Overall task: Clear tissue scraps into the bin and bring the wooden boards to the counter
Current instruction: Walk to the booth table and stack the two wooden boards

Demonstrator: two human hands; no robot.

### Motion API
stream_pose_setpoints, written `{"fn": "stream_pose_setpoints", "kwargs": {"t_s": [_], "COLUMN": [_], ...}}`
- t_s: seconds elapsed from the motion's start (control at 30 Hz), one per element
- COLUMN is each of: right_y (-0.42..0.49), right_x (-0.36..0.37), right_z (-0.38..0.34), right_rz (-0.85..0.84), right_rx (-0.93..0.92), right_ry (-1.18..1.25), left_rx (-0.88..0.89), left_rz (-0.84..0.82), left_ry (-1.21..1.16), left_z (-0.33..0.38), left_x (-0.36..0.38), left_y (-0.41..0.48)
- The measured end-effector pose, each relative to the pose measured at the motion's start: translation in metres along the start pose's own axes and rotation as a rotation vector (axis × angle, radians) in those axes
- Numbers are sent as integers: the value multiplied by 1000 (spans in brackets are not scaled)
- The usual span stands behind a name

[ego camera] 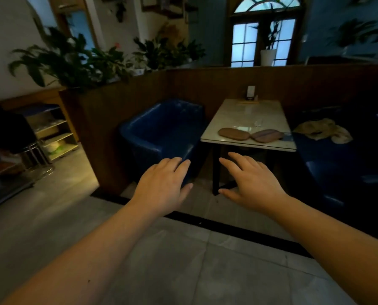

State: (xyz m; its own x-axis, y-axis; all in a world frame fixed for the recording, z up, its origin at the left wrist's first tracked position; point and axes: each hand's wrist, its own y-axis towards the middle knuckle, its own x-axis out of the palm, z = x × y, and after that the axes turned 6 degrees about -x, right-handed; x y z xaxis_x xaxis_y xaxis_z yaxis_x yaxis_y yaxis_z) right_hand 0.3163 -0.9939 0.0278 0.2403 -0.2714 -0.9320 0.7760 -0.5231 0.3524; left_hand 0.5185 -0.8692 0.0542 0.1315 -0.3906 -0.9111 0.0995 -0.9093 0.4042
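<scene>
- Both hands reach forward, palms down, over the tiled floor (pixel 183 271); neither touches anything.
- The left hand (pixel 163 186) is empty, its fingers loosely together and extended, and it appears in front of the blue armchair (pixel 161 130).
- The right hand (pixel 251 181) is empty too, with fingers spread apart and the thumb out to the side; it appears below the near edge of the worktop (pixel 247 115).
- Two wooden boards lie flat near that near edge of the pale, glossy worktop: the left board (pixel 234 133) is an oval, and the right board (pixel 268 135) sits just beside it, their inner ends touching or nearly so (the blur makes it hard to tell which).
- A clear glass item (pixel 258 123) stands just behind the boards; its form is too faint to make out.
- At the far end of the worktop, against the wooden partition (pixel 205 84), stands a small white card holder (pixel 251 92).
- On the dark blue bench seat (pixel 328 155) to the right of the worktop lies a crumpled pale yellow cloth (pixel 322 129).
- Leafy potted plants (pixel 73 60) line the top of the partition on the left side.
- A wooden shelf unit (pixel 51 133) stands at the far left, beyond the partition.
</scene>
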Motion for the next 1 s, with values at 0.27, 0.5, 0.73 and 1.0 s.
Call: {"fn": "stream_pose_setpoints", "kwargs": {"t_s": [0.27, 0.5, 0.73, 1.0], "right_y": [-5, 18, 81, 183], "right_x": [6, 45, 95, 129], "right_z": [130, 197, 268, 364], "right_rz": [-6, -102, -147, -143], "right_rx": [135, 198, 265, 357], "right_ry": [-78, -32, -78, -69], "left_rx": [141, 166, 169, 233], "left_rz": [22, -12, 1, -14], "left_ry": [-45, -93, -136, -215], "left_z": [73, 90, 73, 55], "left_x": [42, 96, 167, 246], "left_y": [116, 191, 297, 450]}}
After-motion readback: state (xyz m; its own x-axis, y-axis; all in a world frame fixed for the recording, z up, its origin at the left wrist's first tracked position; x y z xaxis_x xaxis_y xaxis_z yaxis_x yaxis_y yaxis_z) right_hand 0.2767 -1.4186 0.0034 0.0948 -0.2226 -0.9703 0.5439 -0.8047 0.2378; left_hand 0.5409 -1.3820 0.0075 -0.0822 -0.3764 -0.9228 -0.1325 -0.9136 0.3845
